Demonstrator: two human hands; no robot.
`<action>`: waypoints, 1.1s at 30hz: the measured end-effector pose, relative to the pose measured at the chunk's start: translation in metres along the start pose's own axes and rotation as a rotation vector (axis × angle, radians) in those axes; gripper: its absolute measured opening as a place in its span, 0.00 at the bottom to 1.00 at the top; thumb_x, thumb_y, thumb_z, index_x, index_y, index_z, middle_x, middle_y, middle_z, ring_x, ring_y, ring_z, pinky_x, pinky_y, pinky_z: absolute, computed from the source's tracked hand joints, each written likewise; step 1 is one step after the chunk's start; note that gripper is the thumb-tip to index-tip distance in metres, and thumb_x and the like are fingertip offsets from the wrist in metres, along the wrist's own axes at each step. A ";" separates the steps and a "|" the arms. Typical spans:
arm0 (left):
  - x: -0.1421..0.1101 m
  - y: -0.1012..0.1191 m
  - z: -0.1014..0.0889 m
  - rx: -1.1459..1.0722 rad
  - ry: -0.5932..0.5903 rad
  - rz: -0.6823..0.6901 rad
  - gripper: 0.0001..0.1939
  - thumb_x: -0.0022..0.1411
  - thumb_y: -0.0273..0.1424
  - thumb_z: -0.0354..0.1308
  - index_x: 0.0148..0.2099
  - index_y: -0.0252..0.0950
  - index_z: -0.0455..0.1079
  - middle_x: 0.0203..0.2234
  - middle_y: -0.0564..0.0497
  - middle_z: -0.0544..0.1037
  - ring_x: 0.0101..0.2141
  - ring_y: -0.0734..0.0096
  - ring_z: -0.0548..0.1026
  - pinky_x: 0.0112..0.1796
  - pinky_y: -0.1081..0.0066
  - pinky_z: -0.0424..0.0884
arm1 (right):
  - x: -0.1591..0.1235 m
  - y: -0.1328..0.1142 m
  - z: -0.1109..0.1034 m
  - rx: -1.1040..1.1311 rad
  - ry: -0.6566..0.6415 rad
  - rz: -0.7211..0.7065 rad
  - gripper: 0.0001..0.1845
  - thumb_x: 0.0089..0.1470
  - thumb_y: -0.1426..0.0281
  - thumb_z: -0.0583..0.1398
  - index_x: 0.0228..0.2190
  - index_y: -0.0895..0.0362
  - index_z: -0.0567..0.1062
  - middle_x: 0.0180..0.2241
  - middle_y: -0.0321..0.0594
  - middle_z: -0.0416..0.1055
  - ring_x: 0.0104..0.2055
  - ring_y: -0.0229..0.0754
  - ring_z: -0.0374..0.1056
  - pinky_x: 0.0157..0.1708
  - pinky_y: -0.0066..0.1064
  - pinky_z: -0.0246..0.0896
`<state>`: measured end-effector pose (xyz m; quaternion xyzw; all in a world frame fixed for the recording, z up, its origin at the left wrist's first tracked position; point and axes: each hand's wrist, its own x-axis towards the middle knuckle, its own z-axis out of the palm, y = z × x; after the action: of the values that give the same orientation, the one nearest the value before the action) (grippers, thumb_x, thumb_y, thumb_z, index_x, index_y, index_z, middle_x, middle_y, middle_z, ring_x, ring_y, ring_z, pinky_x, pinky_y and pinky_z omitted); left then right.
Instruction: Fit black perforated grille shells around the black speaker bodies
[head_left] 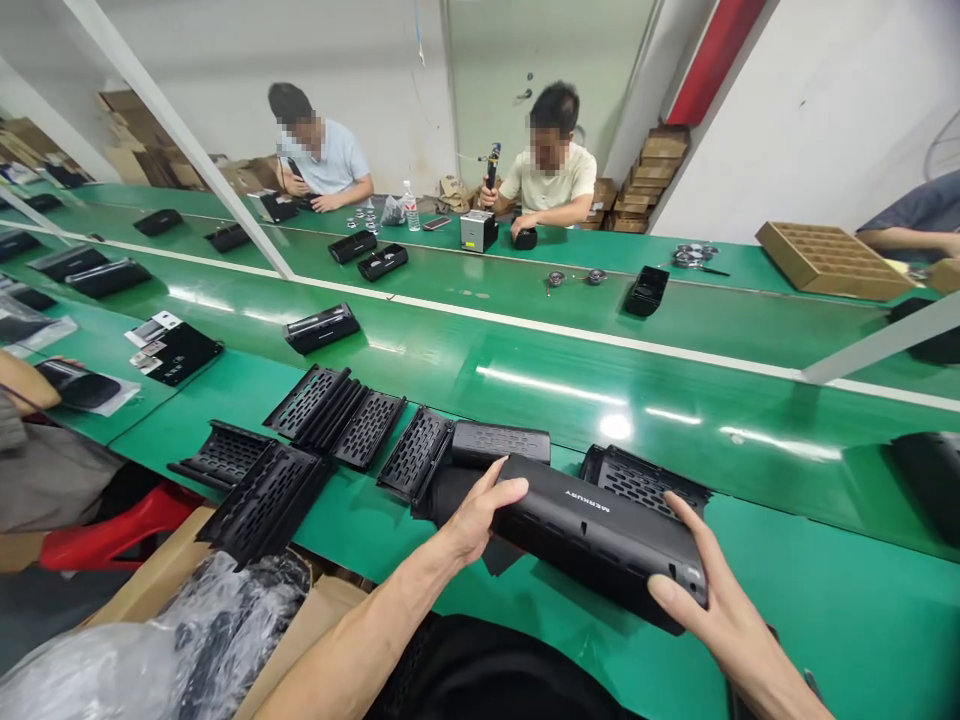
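Observation:
A long black speaker housing (592, 535) with "MERKURY" printed on it is held between my two hands, tilted over the green table. My left hand (480, 510) grips its left end, thumb on top and the other fingers hidden. At the right end, my right hand (701, 580) closes round it with the thumb on the near side and a finger over the top. Behind the housing lie a perforated black grille (645, 480) and a smooth-edged black grille piece (501, 443). More perforated grilles (416, 452) are spread and stacked to the left.
A conveyor belt (525, 350) runs beyond the table, carrying a black housing (322, 327). Two people (559, 170) work across it. A slanted white post (187, 140) stands left. A box with plastic-wrapped parts (195, 640) sits lower left; a divided cardboard tray (832, 260) is far right.

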<state>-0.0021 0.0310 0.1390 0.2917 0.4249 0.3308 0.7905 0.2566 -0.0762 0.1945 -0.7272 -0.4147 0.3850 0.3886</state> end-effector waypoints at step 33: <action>0.006 -0.023 -0.013 0.317 0.102 0.042 0.49 0.52 0.54 0.71 0.72 0.43 0.64 0.67 0.46 0.70 0.70 0.37 0.59 0.71 0.47 0.51 | -0.021 0.076 0.023 0.780 -0.122 0.323 0.47 0.43 0.46 0.75 0.58 0.51 0.67 0.51 0.46 0.76 0.53 0.56 0.73 0.55 0.45 0.64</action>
<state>-0.0046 0.0234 0.1129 0.4043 0.5051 0.2907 0.7050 0.2523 -0.1161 0.1233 -0.5573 -0.1410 0.6114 0.5439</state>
